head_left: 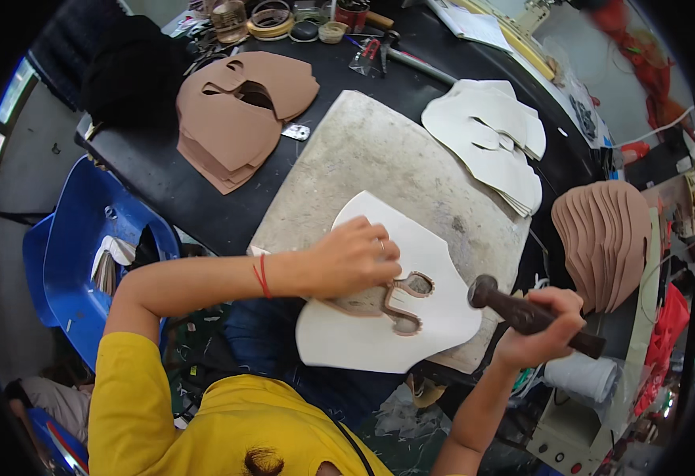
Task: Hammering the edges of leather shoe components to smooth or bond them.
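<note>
A white shoe-upper-shaped piece [379,349] with a curved cutout lies on a worn pale slab [363,151]. Brown edging with small notches lines the cutout. My left hand [355,254] is closed at the cutout's upper left side, its fingers curled down; whatever they grip is hidden beneath them. Wrapped around a dark mallet-like tool [530,316], my right hand [541,329] is held to the right of the white piece. The tool's rounded end points left, toward the piece's right edge.
Brown cut pieces [228,135] are stacked at far left, white cut pieces [482,135] at far right. More brown pieces [601,238] fan out at the right. A hammer [419,63] and several jars lie at the back. A blue chair [78,246] stands left; a white spool [581,377] sits lower right.
</note>
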The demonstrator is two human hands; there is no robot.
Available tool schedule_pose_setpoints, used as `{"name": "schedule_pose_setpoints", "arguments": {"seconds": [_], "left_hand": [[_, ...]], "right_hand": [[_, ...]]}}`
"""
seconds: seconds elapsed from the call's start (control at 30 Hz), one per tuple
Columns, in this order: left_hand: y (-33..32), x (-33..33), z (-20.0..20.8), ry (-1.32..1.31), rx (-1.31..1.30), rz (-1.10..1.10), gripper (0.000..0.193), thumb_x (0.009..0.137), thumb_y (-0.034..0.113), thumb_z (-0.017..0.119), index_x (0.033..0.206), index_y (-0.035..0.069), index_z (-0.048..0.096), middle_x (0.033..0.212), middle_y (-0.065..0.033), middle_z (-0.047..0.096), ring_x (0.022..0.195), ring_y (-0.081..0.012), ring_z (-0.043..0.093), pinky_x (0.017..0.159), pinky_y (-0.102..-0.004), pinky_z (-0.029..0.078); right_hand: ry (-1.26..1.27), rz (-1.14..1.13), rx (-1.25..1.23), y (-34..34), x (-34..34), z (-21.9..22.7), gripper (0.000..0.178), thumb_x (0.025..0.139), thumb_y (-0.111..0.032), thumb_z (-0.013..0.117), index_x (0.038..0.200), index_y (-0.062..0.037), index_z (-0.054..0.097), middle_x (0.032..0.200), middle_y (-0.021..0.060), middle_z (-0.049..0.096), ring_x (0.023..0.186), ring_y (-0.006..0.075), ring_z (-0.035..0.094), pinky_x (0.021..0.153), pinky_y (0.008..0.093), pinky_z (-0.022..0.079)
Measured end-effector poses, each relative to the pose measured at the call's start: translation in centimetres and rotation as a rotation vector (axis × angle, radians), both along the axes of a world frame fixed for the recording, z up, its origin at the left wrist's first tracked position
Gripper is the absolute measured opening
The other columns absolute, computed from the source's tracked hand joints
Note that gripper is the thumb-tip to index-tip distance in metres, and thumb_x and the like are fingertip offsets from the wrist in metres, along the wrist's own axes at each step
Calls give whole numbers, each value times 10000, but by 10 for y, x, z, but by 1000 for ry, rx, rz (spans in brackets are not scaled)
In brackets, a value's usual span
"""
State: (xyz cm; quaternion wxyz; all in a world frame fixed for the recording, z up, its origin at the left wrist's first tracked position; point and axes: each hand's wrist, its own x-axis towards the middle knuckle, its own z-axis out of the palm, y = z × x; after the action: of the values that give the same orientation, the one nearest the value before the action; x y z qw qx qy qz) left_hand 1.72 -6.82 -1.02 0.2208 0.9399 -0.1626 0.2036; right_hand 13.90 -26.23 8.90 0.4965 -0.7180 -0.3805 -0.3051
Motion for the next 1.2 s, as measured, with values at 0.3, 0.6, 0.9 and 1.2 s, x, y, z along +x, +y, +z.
{"name": "schedule_pose_setpoints", "arguments": {"seconds": [0.3,0.6,0.9,1.2], "left_hand": [[-28,6,6,138,-270,42,128,694,83,624,819,62,640,1040,-69,550,943,-245,504,790,-344,421],[-25,-3,3,-19,-174,128,44,714,99,647,757,97,651,1045,-64,550,974,-267,476,835,-401,378],[-18,4,3,111,-281,112,68,723,110,628,782,78,644,970,-58,564,970,-254,485,829,-366,376],[0,-10,11,236,-480,223,172,723,118,672,878,90,604,1078,-73,512,1056,-247,437,865,-356,320]], "right_hand": [[89,129,-343,-4,-24,-74,226,802,-176,489,594,-102,537,567,8,541,514,187,473,635,320,330],[32,214,-378,22,-18,-71,194,755,-172,594,581,-119,525,529,2,520,452,207,436,568,321,322],[4,196,-361,30,-20,-77,201,788,-187,521,608,-101,542,572,-2,528,485,186,444,593,333,326],[78,369,-341,44,-26,-62,159,741,-119,558,589,-105,515,567,-3,525,475,180,425,591,333,310]]}}
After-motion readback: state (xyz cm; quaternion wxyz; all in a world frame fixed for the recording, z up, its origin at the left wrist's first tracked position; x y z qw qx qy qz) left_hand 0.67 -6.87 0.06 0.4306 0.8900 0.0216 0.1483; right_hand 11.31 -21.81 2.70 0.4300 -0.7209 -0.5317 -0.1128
